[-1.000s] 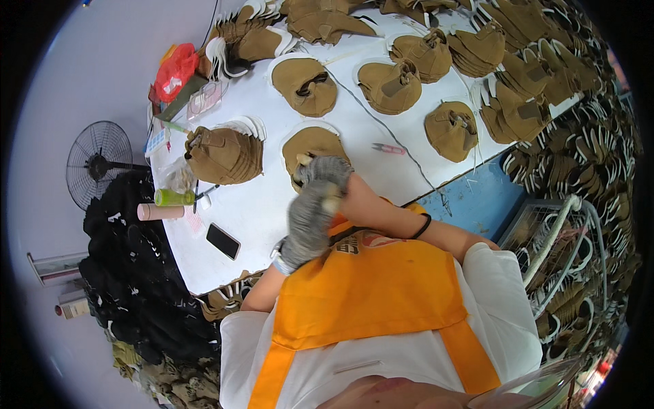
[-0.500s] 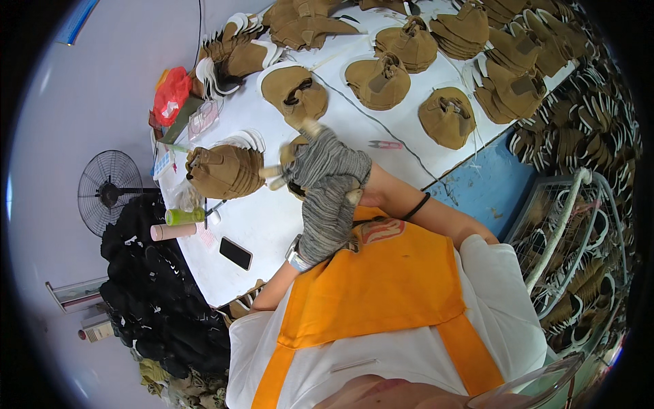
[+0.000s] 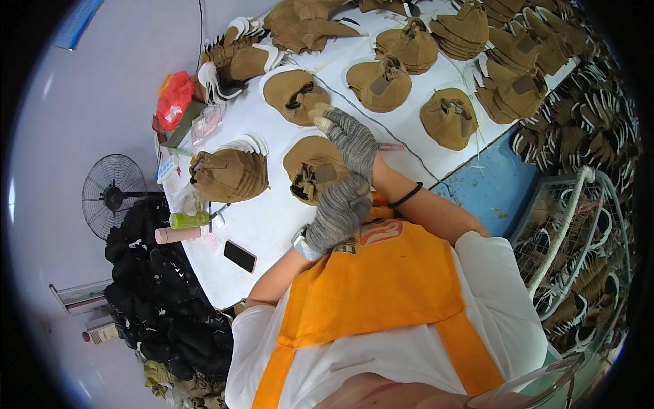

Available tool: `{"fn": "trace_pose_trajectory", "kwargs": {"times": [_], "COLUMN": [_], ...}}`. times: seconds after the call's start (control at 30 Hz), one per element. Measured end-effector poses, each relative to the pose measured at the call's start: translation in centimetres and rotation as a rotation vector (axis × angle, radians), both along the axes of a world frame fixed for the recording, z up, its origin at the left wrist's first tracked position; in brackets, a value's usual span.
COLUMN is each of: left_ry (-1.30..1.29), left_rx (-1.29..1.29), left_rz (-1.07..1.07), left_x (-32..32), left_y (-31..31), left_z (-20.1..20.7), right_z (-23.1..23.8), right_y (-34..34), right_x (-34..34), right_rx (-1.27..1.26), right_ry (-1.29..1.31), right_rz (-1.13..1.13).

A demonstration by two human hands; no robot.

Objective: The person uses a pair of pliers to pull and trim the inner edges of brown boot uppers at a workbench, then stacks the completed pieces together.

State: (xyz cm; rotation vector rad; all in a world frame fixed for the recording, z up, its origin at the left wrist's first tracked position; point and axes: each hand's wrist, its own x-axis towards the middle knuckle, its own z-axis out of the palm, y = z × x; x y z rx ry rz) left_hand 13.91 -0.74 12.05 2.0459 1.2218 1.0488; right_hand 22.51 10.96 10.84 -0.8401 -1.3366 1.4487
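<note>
While hands [image 3: 351, 140] are beside brown uppers [image 3: 313, 151], wire basket [image 3: 560, 232] holding more

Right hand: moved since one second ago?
Yes: the right hand moved rightward and up in view, closer to the pink snips, now partly covered.

Hands [image 3: 338, 210] in grey marled gloves [image 3: 355, 144], orange apron [image 3: 371, 290], white short-sleeved shirt [image 3: 501, 283]; black armband [image 3: 407, 196], pale wristband [image 3: 300, 243]

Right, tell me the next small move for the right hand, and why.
I'd probably pinch the near edge of the farther brown shoe piece with the right hand: its fingertips point at that edge, though contact is unclear. The left hand sits by the nearer brown shoe piece, so the right seems better placed.
</note>
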Motion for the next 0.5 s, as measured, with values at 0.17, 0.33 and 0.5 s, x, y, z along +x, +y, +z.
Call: {"fn": "trace_pose_trajectory", "kwargs": {"times": [0.17, 0.33, 0.5], "left_ry": [-0.002, 0.181, 0.376], "left_rx": [0.016, 0.038, 0.177], "left_rz": [0.377, 0.260, 0.028], "left_x": [0.3, 2.2, 5.7], "left_y": [3.8, 5.3, 4.4], "left_z": [0.7, 0.5, 2.0], "right_z": [-2.4, -6.0, -7.4], "right_y": [0.7, 1.9, 1.3], "right_x": [0.4, 0.7, 2.5], "right_rx": [0.022, 0.389, 0.787], "right_ry": [-0.711, -1.021, -0.460], "right_rz": [-0.168, 0.296, 0.131]}}
